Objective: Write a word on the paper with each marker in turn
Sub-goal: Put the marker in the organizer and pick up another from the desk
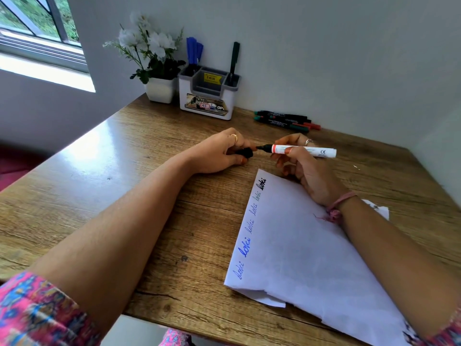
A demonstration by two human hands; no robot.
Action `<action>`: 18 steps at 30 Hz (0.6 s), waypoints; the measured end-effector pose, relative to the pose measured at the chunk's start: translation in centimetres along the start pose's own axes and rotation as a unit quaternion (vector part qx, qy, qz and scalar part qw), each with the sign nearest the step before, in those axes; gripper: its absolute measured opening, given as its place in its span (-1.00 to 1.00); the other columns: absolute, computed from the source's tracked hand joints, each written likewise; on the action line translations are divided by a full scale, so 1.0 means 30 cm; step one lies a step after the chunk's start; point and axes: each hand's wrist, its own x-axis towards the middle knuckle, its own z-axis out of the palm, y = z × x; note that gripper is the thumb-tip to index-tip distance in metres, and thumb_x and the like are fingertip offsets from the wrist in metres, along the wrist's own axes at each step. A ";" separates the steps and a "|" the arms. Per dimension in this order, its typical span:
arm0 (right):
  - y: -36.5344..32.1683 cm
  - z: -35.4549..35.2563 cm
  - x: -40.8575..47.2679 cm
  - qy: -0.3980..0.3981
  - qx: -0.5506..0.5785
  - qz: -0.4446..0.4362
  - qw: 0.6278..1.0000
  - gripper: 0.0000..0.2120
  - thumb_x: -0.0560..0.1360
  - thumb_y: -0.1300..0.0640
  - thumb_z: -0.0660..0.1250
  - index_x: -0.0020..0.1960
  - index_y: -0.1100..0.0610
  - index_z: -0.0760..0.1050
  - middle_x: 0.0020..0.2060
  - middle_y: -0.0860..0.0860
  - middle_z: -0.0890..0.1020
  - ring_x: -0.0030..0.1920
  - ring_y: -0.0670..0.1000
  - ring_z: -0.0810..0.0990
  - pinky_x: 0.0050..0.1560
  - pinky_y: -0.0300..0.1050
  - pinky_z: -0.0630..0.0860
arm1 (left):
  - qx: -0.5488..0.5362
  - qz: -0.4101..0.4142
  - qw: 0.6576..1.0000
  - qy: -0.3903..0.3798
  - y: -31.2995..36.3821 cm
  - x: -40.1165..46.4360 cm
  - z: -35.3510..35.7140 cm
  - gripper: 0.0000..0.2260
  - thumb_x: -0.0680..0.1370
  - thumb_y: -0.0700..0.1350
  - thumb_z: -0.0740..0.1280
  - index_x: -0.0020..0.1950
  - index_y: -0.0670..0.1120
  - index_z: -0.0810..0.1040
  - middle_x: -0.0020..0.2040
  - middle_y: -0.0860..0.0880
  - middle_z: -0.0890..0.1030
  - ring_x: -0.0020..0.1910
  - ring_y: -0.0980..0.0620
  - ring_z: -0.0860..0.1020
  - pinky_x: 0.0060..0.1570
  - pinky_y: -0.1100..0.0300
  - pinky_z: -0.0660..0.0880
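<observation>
Six words down the paper [311, 245] edge already, newest in black. Right hand [306, 171] grips the marker [303, 149] just beyond it, left hand [219, 153] pinches the cap [245, 152] — recapping probably, more markers [287, 119] lie far right

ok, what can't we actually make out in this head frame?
- Cap: mostly hidden inside the left hand.
- Marker label: print too small.
- Paper: near corner cut off by the bottom edge, right side under the right hand and forearm.
- Organizer sticker: blurred.
</observation>
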 end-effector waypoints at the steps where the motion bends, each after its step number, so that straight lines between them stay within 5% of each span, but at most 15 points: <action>1: -0.001 0.001 -0.001 0.000 0.001 0.003 1.000 -0.87 0.44 0.15 0.24 -0.07 0.08 0.54 -0.25 0.02 0.63 -0.28 -0.06 0.53 -0.29 -0.22 0.46 | 0.001 0.003 1.000 0.004 -0.004 0.002 0.001 -0.75 0.53 -0.14 0.35 0.21 -0.01 0.54 0.10 0.10 0.42 0.03 0.22 0.41 0.03 0.51 0.32; 8: 0.000 0.006 0.000 0.018 -0.004 0.015 1.000 -0.96 0.45 0.18 0.27 -0.12 0.07 0.48 -0.24 0.10 0.67 -0.32 -0.04 0.55 -0.30 -0.21 0.49 | 0.000 0.020 1.000 0.011 -0.010 0.002 0.004 -0.71 0.52 -0.17 0.36 0.24 -0.05 0.55 0.06 0.09 0.45 0.03 0.20 0.45 0.09 0.43 0.37; 14: -0.005 0.005 -0.008 0.009 -0.083 0.018 0.996 -0.95 0.54 0.21 0.28 -0.09 0.10 0.45 -0.19 0.08 0.70 -0.32 -0.07 0.56 -0.27 -0.20 0.49 | -0.007 0.042 0.999 0.001 -0.004 -0.001 0.004 -0.62 0.53 -0.19 0.35 0.33 0.03 0.48 0.16 0.08 0.52 0.15 0.19 0.44 0.08 0.61 0.24; 18: -0.007 0.004 -0.010 -0.011 -0.096 0.011 0.995 -0.92 0.51 0.19 0.34 -0.01 0.17 0.51 -0.17 0.09 0.70 -0.31 -0.09 0.56 -0.26 -0.25 0.50 | -0.105 0.017 0.994 0.025 0.009 -0.009 0.002 -0.61 0.51 -0.22 0.37 0.31 0.02 0.48 0.14 0.12 0.56 0.11 0.24 0.52 0.13 0.50 0.39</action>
